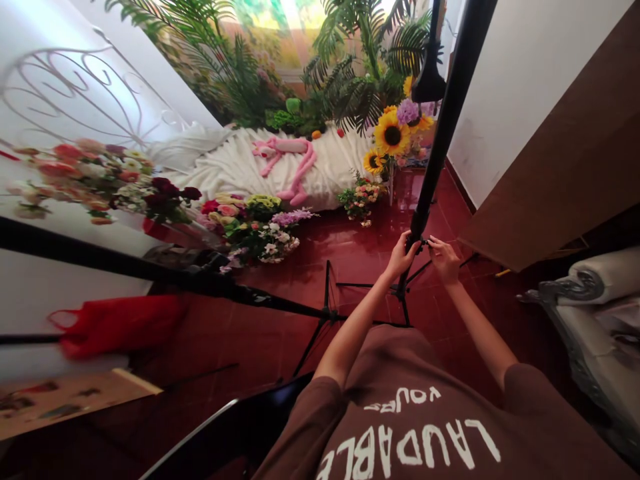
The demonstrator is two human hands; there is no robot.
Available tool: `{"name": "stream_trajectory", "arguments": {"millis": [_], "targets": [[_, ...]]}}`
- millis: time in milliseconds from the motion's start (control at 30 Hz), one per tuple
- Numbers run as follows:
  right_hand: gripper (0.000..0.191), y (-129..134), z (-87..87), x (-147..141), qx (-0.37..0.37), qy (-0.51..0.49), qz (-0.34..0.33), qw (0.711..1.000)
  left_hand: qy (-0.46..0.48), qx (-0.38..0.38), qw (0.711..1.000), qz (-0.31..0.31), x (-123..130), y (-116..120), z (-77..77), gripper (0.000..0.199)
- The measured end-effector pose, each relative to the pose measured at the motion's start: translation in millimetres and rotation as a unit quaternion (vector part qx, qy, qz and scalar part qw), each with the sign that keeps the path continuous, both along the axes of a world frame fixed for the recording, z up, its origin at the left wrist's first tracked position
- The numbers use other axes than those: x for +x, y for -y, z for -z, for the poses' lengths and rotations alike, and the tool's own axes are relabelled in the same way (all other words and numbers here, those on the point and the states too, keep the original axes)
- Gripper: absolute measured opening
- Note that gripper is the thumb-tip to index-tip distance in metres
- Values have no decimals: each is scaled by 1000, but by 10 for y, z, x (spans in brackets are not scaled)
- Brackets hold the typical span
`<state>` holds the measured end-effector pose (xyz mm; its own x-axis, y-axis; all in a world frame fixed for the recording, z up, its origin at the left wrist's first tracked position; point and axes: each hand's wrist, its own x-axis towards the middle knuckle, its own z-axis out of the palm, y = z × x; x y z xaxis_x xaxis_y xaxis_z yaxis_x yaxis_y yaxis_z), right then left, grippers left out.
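A black light stand [434, 143] rises in front of me, its legs spread on the floor. My left hand [401, 255] is wrapped round the pole low down, just under a collar. On the pole's right side my right hand [444, 259] has its fingers at a small black knob [424, 244], which they appear to pinch. A black fitting [429, 81] hangs beside the upper pole.
A second black stand [260, 293] slants across the left. A white-covered bed [225, 163] holds a pink plush toy [290, 145], with flowers [270, 233] along its front. Sunflowers [391, 133] stand beyond the pole. Wrapped rolls [607, 277] lie right; a red bag [120, 323] lies left.
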<state>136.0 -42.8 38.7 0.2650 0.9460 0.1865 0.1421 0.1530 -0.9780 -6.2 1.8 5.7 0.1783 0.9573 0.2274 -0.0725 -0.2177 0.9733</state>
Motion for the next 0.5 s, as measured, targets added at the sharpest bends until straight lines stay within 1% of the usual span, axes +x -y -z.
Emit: {"name": "stream_trajectory", "arguments": {"millis": [100,167,267,367,433,500], "targets": [[24,37,-43,-8,-21,-59,4,998,-56,63,994,-65,-13,-4,-63,39],[24,46,-62,-6,-25,-63,-4,998,-90,104,986,-98,-21,-25,-115,37],[22,45,-65,-11,-35,-62,-18,997,-116,127,979,-106,-12,-70,-195,36],[19,30,-37,-19,-71,-122,-26,990,-107,124,980,-112,47,-118,-300,36],[18,17,-9,-15,-83,-153,-29,984,-75,119,983,-121,112,-160,-397,38],[17,7,19,-3,-86,-160,-31,983,-34,118,984,-126,184,-215,-515,40]]}}
